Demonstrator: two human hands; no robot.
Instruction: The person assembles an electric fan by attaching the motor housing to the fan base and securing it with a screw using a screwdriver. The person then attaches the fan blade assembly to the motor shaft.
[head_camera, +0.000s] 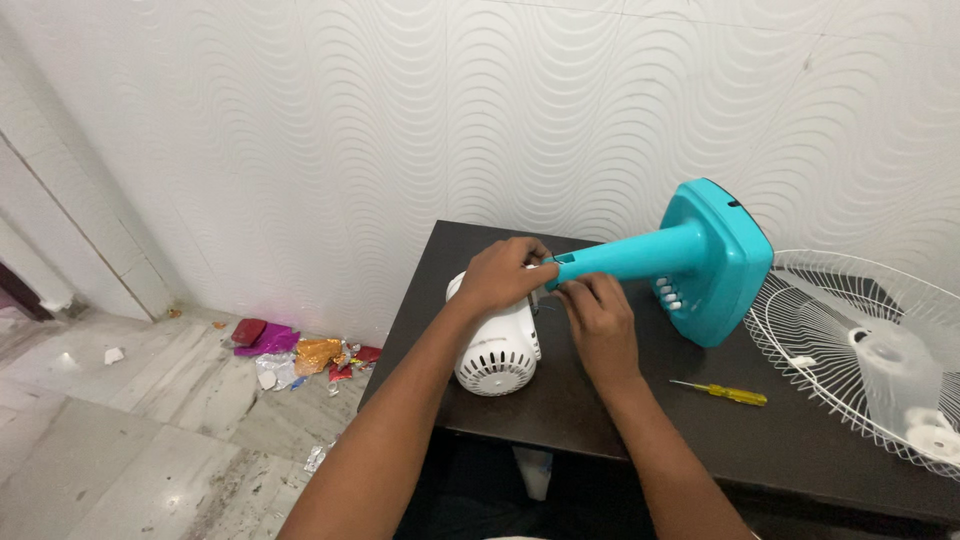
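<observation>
A dark brown table is standing against the patterned wall, carrying the parts of a taken-apart fan. A white motor housing is lying near its left edge, and a teal stand with a square base is resting on its side just beside it. A yellow-handled screwdriver is lying toward the front — well apart from the housing — while a white wire grille is overhanging the right end.

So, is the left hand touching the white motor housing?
Touching. The head view shows the left hand resting on top of the white motor housing, fingers curled over it.
</observation>
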